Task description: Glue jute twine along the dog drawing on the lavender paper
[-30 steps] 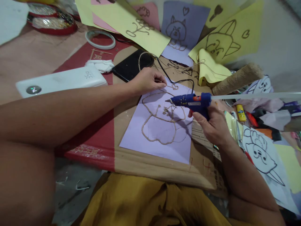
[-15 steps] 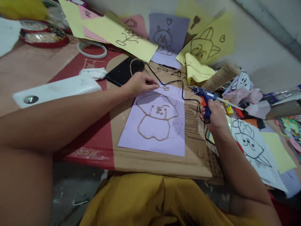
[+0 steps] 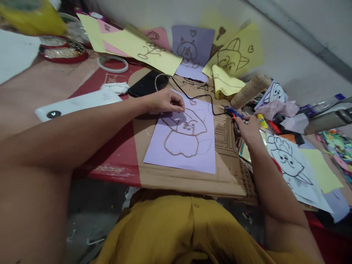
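Observation:
My left hand [image 3: 168, 101] is over the upper left of a purple sheet [image 3: 206, 157], thumb and fingers pinched on brown twine [image 3: 157, 81] that loops up behind it. The sheet carries an animal figure outlined in twine, with fainter pencil lines at its ear and tail. Above the head sits a small twine heart [image 3: 193, 102]. To the right of the sheet, my right hand [image 3: 249, 128] grips a blue hot glue gun [image 3: 233, 112] with an orange trigger, held low and tipped sideways. My palm hides most of its handle.
A black cord [image 3: 202, 96] runs across the cardboard [image 3: 189, 183]. A black phone [image 3: 145, 83], white power bank [image 3: 82, 104] and tape roll [image 3: 113, 64] are on the left. Finished pictures lean at the wall. A twine roll [image 3: 251, 90] and drawn sheets [image 3: 291, 165] are on the right.
My left hand has drawn back slightly from the heart, baring it. My right hand has lowered and tipped the glue gun toward the cardboard. The view has shifted a little.

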Available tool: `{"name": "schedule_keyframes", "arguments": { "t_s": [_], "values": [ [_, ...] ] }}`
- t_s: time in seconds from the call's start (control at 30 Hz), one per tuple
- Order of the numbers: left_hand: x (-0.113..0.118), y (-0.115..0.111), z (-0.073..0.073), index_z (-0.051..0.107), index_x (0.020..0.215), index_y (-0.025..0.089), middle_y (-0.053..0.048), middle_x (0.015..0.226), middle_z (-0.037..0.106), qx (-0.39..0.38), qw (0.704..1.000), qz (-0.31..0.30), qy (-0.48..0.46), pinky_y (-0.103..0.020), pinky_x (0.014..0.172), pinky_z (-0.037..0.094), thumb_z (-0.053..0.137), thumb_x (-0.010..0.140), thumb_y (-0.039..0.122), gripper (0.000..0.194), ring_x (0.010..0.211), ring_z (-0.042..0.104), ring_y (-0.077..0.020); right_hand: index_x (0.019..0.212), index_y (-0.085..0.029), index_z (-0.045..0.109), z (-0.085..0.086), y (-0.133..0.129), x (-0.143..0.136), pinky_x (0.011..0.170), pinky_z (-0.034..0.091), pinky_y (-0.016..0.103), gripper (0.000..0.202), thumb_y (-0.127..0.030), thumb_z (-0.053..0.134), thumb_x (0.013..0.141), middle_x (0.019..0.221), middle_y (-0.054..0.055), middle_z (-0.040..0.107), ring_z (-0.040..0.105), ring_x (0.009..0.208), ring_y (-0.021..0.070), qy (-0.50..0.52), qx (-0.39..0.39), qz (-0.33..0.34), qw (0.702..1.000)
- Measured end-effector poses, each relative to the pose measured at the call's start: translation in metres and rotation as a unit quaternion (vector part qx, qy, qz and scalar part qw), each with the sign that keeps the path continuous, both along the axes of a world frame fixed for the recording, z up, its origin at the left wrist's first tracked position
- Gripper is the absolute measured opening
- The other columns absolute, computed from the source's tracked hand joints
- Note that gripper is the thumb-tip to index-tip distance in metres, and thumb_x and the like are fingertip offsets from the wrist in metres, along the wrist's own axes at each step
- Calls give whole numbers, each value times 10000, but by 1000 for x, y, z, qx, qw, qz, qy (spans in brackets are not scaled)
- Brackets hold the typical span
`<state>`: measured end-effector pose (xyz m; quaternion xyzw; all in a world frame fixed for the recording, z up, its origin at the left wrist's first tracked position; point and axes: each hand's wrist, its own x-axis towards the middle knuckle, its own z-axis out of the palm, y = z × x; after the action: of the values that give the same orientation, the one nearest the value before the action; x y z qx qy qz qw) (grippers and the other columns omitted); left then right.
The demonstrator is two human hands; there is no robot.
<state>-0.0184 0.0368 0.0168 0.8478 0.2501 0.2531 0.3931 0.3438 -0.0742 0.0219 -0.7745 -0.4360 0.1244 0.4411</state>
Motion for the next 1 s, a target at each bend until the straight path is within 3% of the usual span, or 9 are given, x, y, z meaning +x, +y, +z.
{"name": "schedule_keyframes", "arguments": {
  "t_s": [0.07, 0.13, 0.23, 0.37, 0.53, 0.67, 1.0],
  "values": [
    [-1, 1, 0, 785, 777, 191, -26, 668, 727, -2, 1000, -7, 17, -225, 571, 449, 740, 741, 362, 181, 565, 601, -117, 883, -206, 598, 6, -8, -12, 1002, 475, 505, 243, -273, 769, 725, 1134, 114, 596, 523, 1162, 293, -150, 54, 47, 986],
    [-1, 4, -2, 777, 765, 196, -18, 665, 722, 12, 999, -14, 35, -225, 579, 445, 723, 739, 367, 181, 573, 603, -118, 999, -207, 647, 12, -14, -32, 1011, 466, 505, 193, -308, 680, 837, 1132, 106, 621, 561, 1110, 271, -227, 84, 167, 956],
    [-3, 9, -5, 776, 775, 201, -15, 695, 733, 45, 998, -15, 52, -227, 614, 448, 700, 747, 372, 190, 614, 620, -124, 1031, -221, 679, 18, -14, -72, 865, 518, 386, 156, -303, 588, 935, 1037, 68, 681, 614, 924, 202, -185, 95, 340, 917],
    [-3, 11, -6, 773, 779, 203, -24, 759, 741, 75, 996, -10, 52, -246, 690, 469, 686, 744, 332, 159, 705, 652, -147, 976, -234, 707, 14, 6, -112, 828, 521, 353, 139, -320, 599, 961, 986, 51, 705, 620, 876, 186, -174, 82, 457, 868],
    [0, 12, -9, 754, 743, 204, -34, 794, 718, 88, 995, -26, 25, -251, 755, 479, 678, 713, 269, 105, 771, 654, -159, 983, -229, 720, -4, 37, -122, 833, 520, 353, 143, -240, 583, 945, 1008, 61, 699, 623, 926, 194, -147, 71, 520, 839],
    [3, 15, -14, 736, 715, 200, -21, 778, 701, 81, 996, -31, 21, -235, 751, 472, 675, 683, 260, 92, 760, 642, -152, 985, -233, 718, -16, 44, -122, 920, 521, 385, 169, -206, 553, 963, 999, 60, 695, 638, 978, 199, -123, 74, 559, 816],
    [5, 19, -19, 723, 736, 191, -23, 784, 696, 78, 996, -13, 51, -243, 714, 452, 661, 714, 241, 82, 752, 634, -150, 964, -254, 727, -23, 40, -121, 962, 520, 402, 205, -206, 529, 986, 1032, 63, 670, 625, 1021, 199, -113, 46, 552, 825]
  ]
}}
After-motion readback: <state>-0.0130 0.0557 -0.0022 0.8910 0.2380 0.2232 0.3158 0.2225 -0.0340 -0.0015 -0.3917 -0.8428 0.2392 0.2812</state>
